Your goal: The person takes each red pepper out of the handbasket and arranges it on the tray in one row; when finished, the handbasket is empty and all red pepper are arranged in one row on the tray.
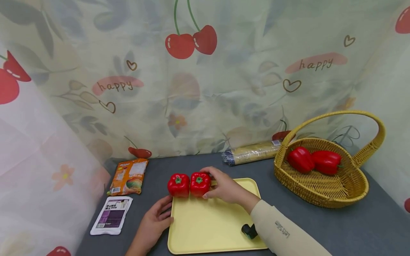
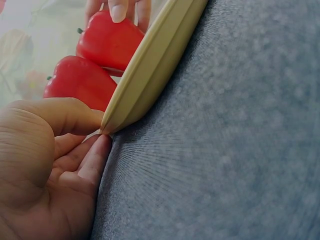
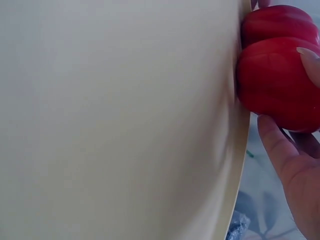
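A dark grey tabletop (image 1: 307, 231) fills the lower part of the head view, and pale sheets (image 1: 237, 89) printed with cherries, leaves, hearts and the word "happy" hang behind it and at both sides. An orange packet (image 1: 129, 177) lies at the left of that frame, a white-edged pack (image 1: 111, 215) with a purple label just below it, and a clear-wrapped bundle (image 1: 256, 153) of thin sticks lies right of centre along the back. At lower centre, the left hand (image 1: 156, 218) is at the left rim of a yellow tray (image 1: 208, 227); the left wrist view shows what the head view does not, the rim pinched narrowly between its digits. The right hand (image 1: 224, 187) holds the right-hand red pepper (image 1: 200, 185), its grip as wide as the pepper; the right wrist view shows a fingertip against the pepper's lower side. The left-hand red pepper (image 1: 178, 185) touches it, both at the tray's upper left corner in the head view, while in the left wrist view the rim hides their bases. The tray also bears a black object (image 1: 249, 231) at its lower right, partly behind the sleeve (image 1: 282, 227). At the right of the head view, a wicker basket (image 1: 323, 201) with an arched handle contains two more red peppers (image 1: 301, 160), side by side.
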